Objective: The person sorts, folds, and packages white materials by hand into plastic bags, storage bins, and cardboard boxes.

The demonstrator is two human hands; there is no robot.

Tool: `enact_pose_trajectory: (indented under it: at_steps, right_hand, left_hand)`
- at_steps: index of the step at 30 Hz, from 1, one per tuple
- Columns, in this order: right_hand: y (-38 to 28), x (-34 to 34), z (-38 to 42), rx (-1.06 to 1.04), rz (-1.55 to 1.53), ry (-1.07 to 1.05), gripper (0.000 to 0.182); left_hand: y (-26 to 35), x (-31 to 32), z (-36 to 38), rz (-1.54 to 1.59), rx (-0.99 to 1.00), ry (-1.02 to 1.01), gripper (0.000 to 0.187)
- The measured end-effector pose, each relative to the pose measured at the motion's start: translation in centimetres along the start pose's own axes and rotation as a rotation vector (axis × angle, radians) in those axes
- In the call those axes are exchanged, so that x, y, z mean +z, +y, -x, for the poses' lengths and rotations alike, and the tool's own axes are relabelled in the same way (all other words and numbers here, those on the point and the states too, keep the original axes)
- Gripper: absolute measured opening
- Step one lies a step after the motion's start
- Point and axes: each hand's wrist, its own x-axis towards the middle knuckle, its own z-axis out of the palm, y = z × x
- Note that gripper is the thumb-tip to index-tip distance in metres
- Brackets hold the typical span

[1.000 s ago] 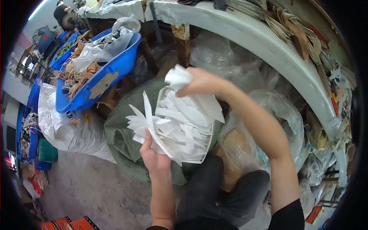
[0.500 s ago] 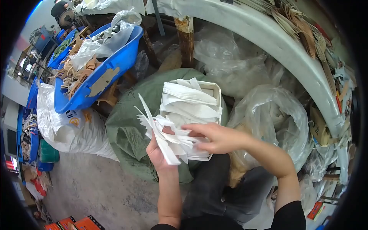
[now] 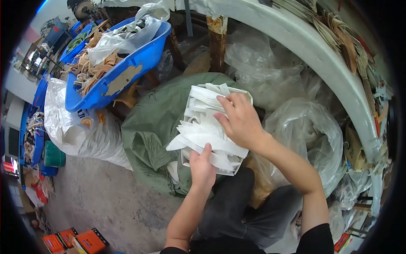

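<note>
Since half a second ago our right hand (image 3: 240,122) has come up flat onto the white strips (image 3: 203,135) in the white box (image 3: 245,95), while our left hand (image 3: 202,167) pinches a bundle at its near edge. Most strips sit packed (box on the green sack (image 3: 148,131)); the loose bundle remains.

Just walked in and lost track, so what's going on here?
A person sits over a white box packed with white cut pieces, resting on a green sack. The left hand grips the pieces at the box's near edge; the right hand presses flat on the pile. A blue tub of scraps sits beyond.
</note>
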Motion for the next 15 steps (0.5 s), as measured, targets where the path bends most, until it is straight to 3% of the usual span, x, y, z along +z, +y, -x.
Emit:
enact_pose_trajectory:
  at_steps: [2, 6, 12, 15]
  right_hand:
    - [0.0, 0.8, 0.7, -0.04, 0.061, 0.07, 0.039]
    - [2.2, 5.2, 1.6, -0.569, 0.063, -0.053, 0.038]
    - [4.4, 7.8, 2.3, -0.5, 0.199, -0.117, 0.036]
    - [3.2, 7.7, 3.2, -0.458, -0.024, 0.003, 0.036]
  left_hand:
    - [-0.1, -0.5, 0.2, 0.01, -0.044, 0.016, 0.042]
    - [0.6, -1.7, 1.1, 0.016, -0.04, -0.091, 0.04]
    - [3.3, -2.2, 5.2, 0.083, 0.009, -0.037, 0.04]
    - [4.6, -4.2, 4.4, 0.171, 0.074, -0.056, 0.039]
